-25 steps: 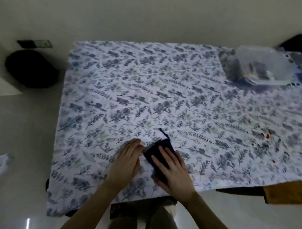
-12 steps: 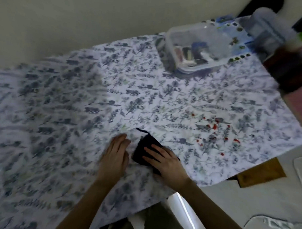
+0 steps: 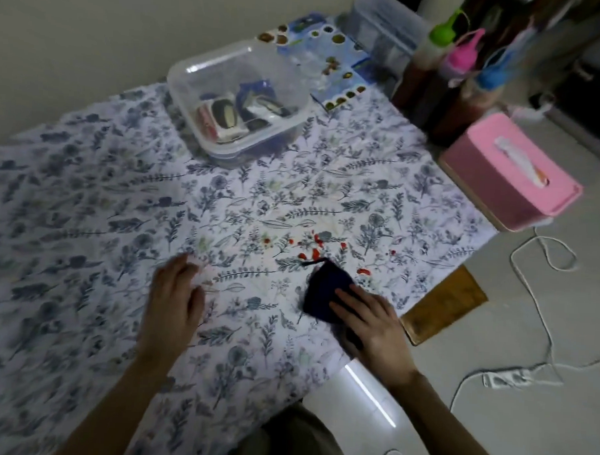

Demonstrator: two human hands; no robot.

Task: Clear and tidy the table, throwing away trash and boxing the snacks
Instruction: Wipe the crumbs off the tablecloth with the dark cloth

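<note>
Navy cloth (image 3: 327, 289) sits pinned under the flat right hand (image 3: 367, 320); left hand (image 3: 177, 291) rests open, blurry. Wiping could smear those red crumbs (image 3: 313, 250) into the tablecloth (image 3: 88, 220).

Snack box (image 3: 238, 99) at table's (image 3: 88, 203) far edge, cloth (image 3: 327, 289) near front edge

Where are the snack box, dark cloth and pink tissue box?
snack box (image 3: 297, 123): head view, clear right wall.
dark cloth (image 3: 327, 282): head view, its exposed middle.
pink tissue box (image 3: 491, 166): head view, top face.
</note>
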